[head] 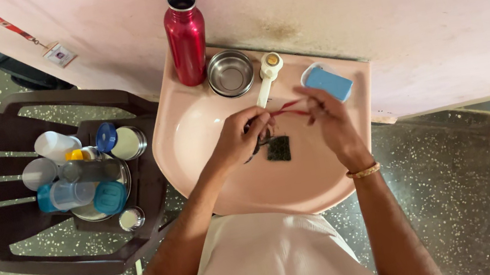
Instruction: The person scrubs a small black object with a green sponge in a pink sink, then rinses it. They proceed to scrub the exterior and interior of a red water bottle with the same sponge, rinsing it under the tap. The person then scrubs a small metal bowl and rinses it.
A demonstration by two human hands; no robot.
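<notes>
Over a pink wash basin (190, 133), my left hand (238, 137) and my right hand (325, 118) both pinch a thin red strip (288, 108) stretched between them. A dark green scrub pad (278, 149) lies in the basin bowl below the hands, with a dark strand hanging beside it. A gold bangle (364, 171) sits on my right wrist. A white tap (267, 74) stands on the basin's back rim just beyond my fingers.
On the rim stand a red metal bottle (186, 37), a small steel bowl (230, 73) and a blue soap (328, 83) in a dish. A dark brown plastic chair (14, 198) at left carries a steel plate with plastic containers (75, 181) and lids.
</notes>
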